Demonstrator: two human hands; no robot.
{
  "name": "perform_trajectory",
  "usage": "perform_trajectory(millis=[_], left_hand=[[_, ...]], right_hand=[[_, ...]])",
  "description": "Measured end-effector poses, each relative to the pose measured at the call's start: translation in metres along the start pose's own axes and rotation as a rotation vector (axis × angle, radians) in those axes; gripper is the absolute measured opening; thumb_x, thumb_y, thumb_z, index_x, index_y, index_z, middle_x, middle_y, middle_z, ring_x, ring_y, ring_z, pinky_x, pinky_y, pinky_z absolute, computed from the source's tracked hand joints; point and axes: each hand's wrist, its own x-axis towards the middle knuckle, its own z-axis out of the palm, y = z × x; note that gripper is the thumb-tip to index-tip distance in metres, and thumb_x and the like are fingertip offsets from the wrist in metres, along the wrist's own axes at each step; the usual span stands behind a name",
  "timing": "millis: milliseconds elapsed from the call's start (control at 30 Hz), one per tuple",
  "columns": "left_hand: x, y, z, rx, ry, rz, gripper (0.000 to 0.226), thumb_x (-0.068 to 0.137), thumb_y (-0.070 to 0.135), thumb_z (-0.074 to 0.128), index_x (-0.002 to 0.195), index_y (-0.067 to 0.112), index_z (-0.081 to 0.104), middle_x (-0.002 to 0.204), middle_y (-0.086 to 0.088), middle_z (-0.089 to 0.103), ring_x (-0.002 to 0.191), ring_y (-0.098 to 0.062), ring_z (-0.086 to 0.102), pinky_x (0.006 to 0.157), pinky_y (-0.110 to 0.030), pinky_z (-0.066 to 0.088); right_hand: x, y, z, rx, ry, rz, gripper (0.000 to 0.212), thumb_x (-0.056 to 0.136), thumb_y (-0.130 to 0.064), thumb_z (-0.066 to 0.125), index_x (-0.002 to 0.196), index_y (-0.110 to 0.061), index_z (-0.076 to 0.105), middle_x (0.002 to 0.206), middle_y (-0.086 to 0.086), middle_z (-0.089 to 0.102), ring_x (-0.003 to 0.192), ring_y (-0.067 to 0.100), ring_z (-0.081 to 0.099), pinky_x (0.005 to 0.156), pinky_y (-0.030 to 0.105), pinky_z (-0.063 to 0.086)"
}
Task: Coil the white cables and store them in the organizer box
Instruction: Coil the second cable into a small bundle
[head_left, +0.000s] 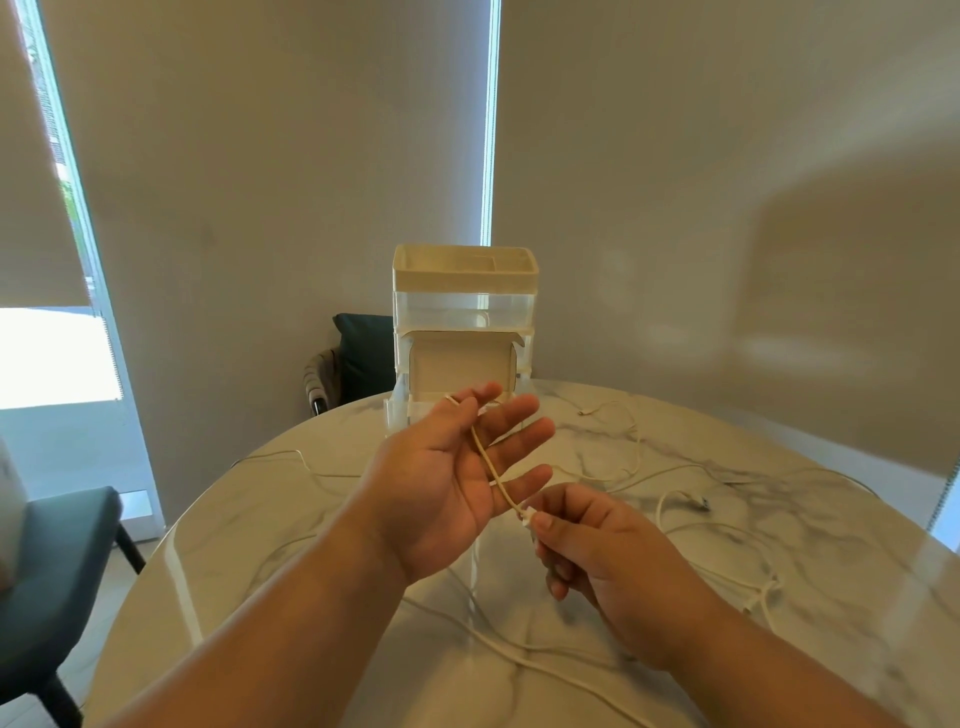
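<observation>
My left hand (457, 478) is raised palm-up above the table with its fingers spread. A thin white cable (493, 475) runs across that palm and hooks around the fingers near the top. My right hand (582, 540) pinches the cable's white plug end between thumb and forefinger, just below the left hand's little finger. Behind the hands, at the table's far edge, stands the white organizer box (464, 291), with a top tray, a clear drawer and an open lower compartment. More white cables (675, 499) lie loose on the table.
The round marble table (291, 525) has loose cables trailing across its left, right and front parts. A dark chair (57, 566) stands at the left, and another dark chair (358, 358) sits behind the table next to the box. Blinds cover the windows behind.
</observation>
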Motion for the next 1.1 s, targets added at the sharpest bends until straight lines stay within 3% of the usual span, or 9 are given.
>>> perform_trajectory(millis=[167, 333, 467, 600, 767, 867, 933, 1033, 1100], left_hand=[[-0.0002, 0.0026, 0.0015, 0.065, 0.008, -0.012, 0.034, 0.106, 0.031, 0.034, 0.128, 0.021, 0.058, 0.119, -0.011, 0.071, 0.111, -0.033, 0.068, 0.097, -0.056, 0.047], [-0.0003, 0.0016, 0.0025, 0.008, 0.024, 0.018, 0.032, 0.106, 0.027, 0.033, 0.125, 0.018, 0.058, 0.115, -0.011, 0.073, 0.108, -0.033, 0.070, 0.095, -0.056, 0.049], [-0.0003, 0.0004, 0.0042, -0.007, 0.036, 0.015, 0.035, 0.106, 0.026, 0.034, 0.127, 0.010, 0.058, 0.113, -0.014, 0.073, 0.103, -0.031, 0.071, 0.090, -0.048, 0.052], [-0.0023, -0.0031, 0.0085, 0.026, 0.022, -0.023, 0.044, 0.106, 0.028, 0.030, 0.127, 0.001, 0.058, 0.118, -0.019, 0.070, 0.109, -0.031, 0.069, 0.094, -0.041, 0.049], [-0.0026, -0.0030, 0.0087, 0.034, 0.013, -0.024, 0.041, 0.106, 0.030, 0.032, 0.120, 0.005, 0.061, 0.116, -0.018, 0.071, 0.110, -0.033, 0.069, 0.098, -0.045, 0.047], [-0.0022, -0.0020, 0.0074, 0.008, 0.026, -0.023, 0.033, 0.105, 0.029, 0.037, 0.098, 0.010, 0.063, 0.091, -0.010, 0.073, 0.091, -0.026, 0.072, 0.096, -0.047, 0.049], [-0.0021, -0.0015, 0.0069, -0.026, 0.017, -0.026, 0.028, 0.103, 0.027, 0.039, 0.087, 0.014, 0.058, 0.070, -0.003, 0.057, 0.068, -0.018, 0.062, 0.090, -0.043, 0.049], [-0.0023, -0.0008, 0.0050, -0.058, 0.006, -0.018, 0.022, 0.095, 0.029, 0.043, 0.080, 0.015, 0.051, 0.063, 0.000, 0.036, 0.058, -0.015, 0.042, 0.076, -0.039, 0.043], [-0.0033, 0.0007, 0.0043, -0.073, -0.015, -0.020, 0.031, 0.094, 0.037, 0.042, 0.074, 0.014, 0.049, 0.062, 0.000, 0.030, 0.056, -0.016, 0.036, 0.069, -0.038, 0.039]], right_hand=[[0.0032, 0.0016, -0.0027, -0.060, 0.105, -0.034, 0.016, 0.095, -0.011, 0.061, 0.084, -0.015, 0.072, 0.070, 0.005, 0.058, 0.060, 0.018, 0.045, 0.061, 0.035, 0.042], [0.0034, 0.0009, -0.0042, -0.094, 0.116, -0.004, 0.016, 0.094, -0.014, 0.063, 0.082, -0.018, 0.073, 0.069, 0.002, 0.059, 0.060, 0.018, 0.043, 0.060, 0.034, 0.042], [0.0023, -0.0009, -0.0009, -0.099, 0.098, -0.010, 0.017, 0.094, -0.014, 0.063, 0.081, -0.019, 0.073, 0.072, 0.003, 0.063, 0.060, 0.017, 0.044, 0.058, 0.031, 0.042], [0.0013, -0.0023, -0.0008, -0.090, 0.118, -0.021, 0.017, 0.094, -0.013, 0.064, 0.082, -0.020, 0.074, 0.073, 0.003, 0.066, 0.060, 0.019, 0.044, 0.058, 0.032, 0.042], [0.0013, -0.0017, -0.0010, -0.079, 0.154, -0.015, 0.015, 0.092, -0.013, 0.065, 0.082, -0.018, 0.073, 0.073, 0.004, 0.065, 0.059, 0.018, 0.044, 0.056, 0.032, 0.040], [0.0012, -0.0008, -0.0006, -0.085, 0.155, 0.002, 0.015, 0.092, -0.013, 0.065, 0.081, -0.020, 0.073, 0.072, 0.003, 0.065, 0.059, 0.019, 0.043, 0.057, 0.035, 0.038], [0.0006, -0.0011, -0.0006, -0.080, 0.151, -0.001, 0.015, 0.091, -0.012, 0.066, 0.080, -0.020, 0.074, 0.071, 0.002, 0.065, 0.059, 0.019, 0.043, 0.056, 0.034, 0.038], [-0.0001, -0.0015, -0.0013, -0.089, 0.130, -0.009, 0.011, 0.091, -0.014, 0.067, 0.082, -0.018, 0.073, 0.072, 0.003, 0.065, 0.060, 0.018, 0.043, 0.056, 0.033, 0.037], [-0.0001, -0.0005, -0.0010, -0.130, 0.108, -0.010, 0.008, 0.090, -0.017, 0.069, 0.084, -0.020, 0.074, 0.074, 0.004, 0.065, 0.061, 0.017, 0.046, 0.057, 0.032, 0.039]])
